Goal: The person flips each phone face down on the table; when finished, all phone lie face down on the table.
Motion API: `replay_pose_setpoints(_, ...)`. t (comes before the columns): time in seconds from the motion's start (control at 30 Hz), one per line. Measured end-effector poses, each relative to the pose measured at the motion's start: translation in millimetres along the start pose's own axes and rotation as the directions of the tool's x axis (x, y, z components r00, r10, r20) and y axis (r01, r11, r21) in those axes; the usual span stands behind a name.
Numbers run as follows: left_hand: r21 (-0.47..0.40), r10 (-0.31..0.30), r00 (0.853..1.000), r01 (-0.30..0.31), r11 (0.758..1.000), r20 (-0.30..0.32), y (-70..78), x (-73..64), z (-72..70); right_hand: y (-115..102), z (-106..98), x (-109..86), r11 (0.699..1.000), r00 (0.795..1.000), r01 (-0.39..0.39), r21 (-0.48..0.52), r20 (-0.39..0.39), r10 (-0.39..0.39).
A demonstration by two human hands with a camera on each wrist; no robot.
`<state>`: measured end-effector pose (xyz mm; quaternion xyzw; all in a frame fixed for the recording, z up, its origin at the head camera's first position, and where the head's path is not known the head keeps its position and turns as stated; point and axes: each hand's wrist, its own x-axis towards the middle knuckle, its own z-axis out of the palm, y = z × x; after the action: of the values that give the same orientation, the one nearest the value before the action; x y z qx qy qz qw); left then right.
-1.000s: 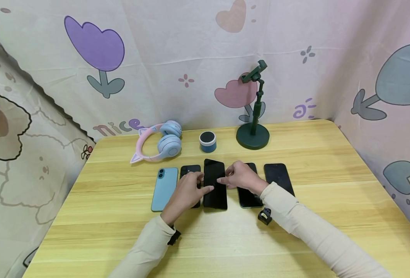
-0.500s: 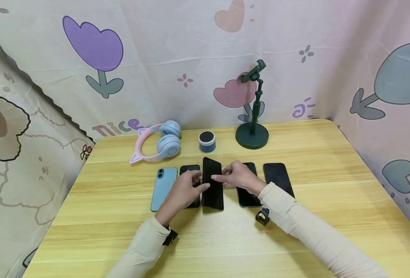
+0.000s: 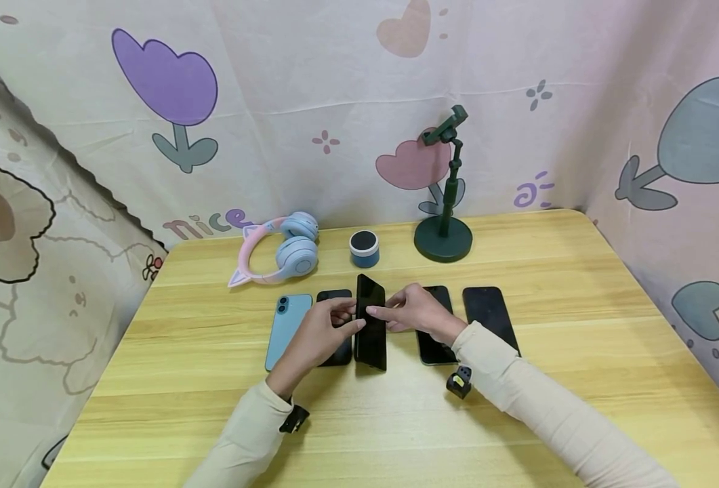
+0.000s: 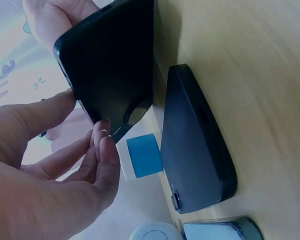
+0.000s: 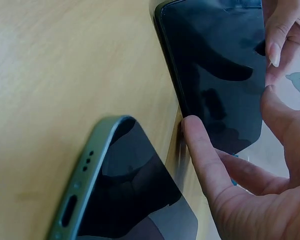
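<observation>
A black smartphone point(image 3: 373, 346) in the middle of the row stands tilted on a long edge, its screen facing right. My left hand point(image 3: 319, 332) holds its raised edge, thumb on top and fingers by the dark back point(image 4: 107, 60) with its camera. From the other side my right hand point(image 3: 417, 313) pinches it, with the thumb at the raised edge and the index fingertip point(image 5: 192, 125) at the lower edge near the table. Left of it lie a black phone point(image 3: 337, 349) and a light blue phone point(image 3: 290, 329). A green-framed phone point(image 3: 435, 347) lies screen up under my right hand.
Another dark phone point(image 3: 489, 312) lies at the right end of the row, partly behind my right sleeve. Along the back of the wooden table point(image 3: 359, 434) are cat-ear headphones point(image 3: 297, 256), a small blue-and-white cylinder point(image 3: 364, 251) and a dark green phone stand point(image 3: 443, 238).
The middle phone has tipped further up onto its long edge, looking narrower from above. Both hands have shifted slightly left with it; the other phones have stayed put.
</observation>
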<state>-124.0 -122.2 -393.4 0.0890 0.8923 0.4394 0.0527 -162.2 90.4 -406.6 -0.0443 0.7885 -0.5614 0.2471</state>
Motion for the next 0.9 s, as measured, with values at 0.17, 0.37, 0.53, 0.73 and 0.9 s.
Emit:
replay_pose_setpoints(0.17, -0.037, 0.013, 1.000, -0.013, 0.999, -0.009, 0.2, 0.5, -0.2, -1.1, 1.7, 0.4, 1.000, 1.000, -0.010, 0.002, -0.006, 0.010)
replay_pose_setpoints(0.37, -0.068, 0.017, 1.000, -0.018, 0.998, -0.012, -0.6, 1.3, 0.4, -0.8, 2.7, 0.9, 1.000, 1.000, -0.017, 0.021, -0.007, 0.017)
replay_pose_setpoints(0.53, -0.083, 0.025, 1.000, -0.026, 0.996, -0.012, -1.6, 1.7, 0.9, -0.9, 3.9, 0.5, 0.999, 1.000, -0.011, 0.038, 0.001, 0.011)
replay_pose_setpoints(0.73, -0.097, 0.036, 0.999, -0.037, 0.995, -0.011, -1.7, 2.0, 1.8, -0.7, 4.6, 1.7, 0.998, 1.000, -0.018, 0.055, 0.003, 0.018)
replay_pose_setpoints(0.9, -0.111, 0.034, 0.999, -0.034, 0.993, -0.002, -0.3, 2.7, 2.7, -1.9, 5.1, 2.6, 0.998, 1.000, -0.015, 0.066, 0.016, 0.013)
